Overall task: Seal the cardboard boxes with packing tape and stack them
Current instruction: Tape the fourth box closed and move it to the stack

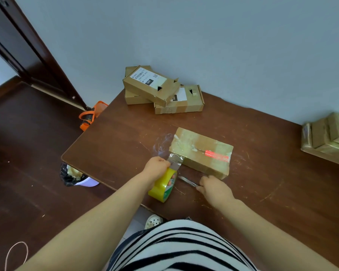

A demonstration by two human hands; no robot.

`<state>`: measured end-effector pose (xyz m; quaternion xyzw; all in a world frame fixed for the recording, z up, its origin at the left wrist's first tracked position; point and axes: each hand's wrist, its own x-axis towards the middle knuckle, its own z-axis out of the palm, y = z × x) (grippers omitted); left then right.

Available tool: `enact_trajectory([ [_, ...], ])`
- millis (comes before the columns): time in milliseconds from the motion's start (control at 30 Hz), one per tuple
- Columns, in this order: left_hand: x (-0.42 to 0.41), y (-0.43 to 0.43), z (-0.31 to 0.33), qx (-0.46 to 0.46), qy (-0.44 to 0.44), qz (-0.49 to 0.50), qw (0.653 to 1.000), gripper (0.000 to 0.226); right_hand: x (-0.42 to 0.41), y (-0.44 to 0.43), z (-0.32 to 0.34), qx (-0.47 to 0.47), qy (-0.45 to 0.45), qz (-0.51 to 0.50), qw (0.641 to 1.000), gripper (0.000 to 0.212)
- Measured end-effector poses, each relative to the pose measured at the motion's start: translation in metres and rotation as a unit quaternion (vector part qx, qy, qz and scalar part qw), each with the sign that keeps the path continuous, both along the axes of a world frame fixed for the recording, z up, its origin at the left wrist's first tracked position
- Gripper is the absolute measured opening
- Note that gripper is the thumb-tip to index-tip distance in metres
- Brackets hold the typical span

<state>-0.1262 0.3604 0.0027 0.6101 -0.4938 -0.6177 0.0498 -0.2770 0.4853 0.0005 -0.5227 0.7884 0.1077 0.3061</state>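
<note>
Yellow tape roll (163, 187) and cardboard box (202, 151) are joined by a short, taut tape strip (175, 161). It runs from the box's near left corner to the roll. The box lies flat at the front middle of the desk (125, 133); it is wrapped in clear tape and carries a red label (216, 155) on its top.

Risks, as judged:
- The small knife (186, 180) points at the strip with its blade close to the left hand (157, 167); a slip in the cut could nick that hand or score the cardboard.
- Slack in the strip would let it fold and stick to itself, spoiling the seal.
- A cut made too near the roll would leave a loose tail on the box.
- The roll hangs near the desk's front edge; if let go, it would likely drop to the floor.

Left hand: fingers curled round the roll in a firm grasp; the hand sits at the top of the roll, where the strip leaves it.

Right hand (215, 189): fingers closed on the knife handle, just beside the box's near end. The blade projects left toward the strip; it appears not yet in contact, though this cannot be told for certain.

Other stock: several labelled boxes (151, 85) are piled loosely at the back of the desk against the wall; a tape-wrapped stack (329, 133) stands at the far right. The present box is not yet stacked.
</note>
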Motion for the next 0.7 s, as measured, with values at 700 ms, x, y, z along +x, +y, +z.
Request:
enact_trajectory([
  [700, 0.015, 0.003, -0.001, -0.139, -0.180, -0.150, 0.962, 0.012, -0.001, -0.085, -0.015, -0.173, 0.029, 0.145, 0.974, 0.075],
])
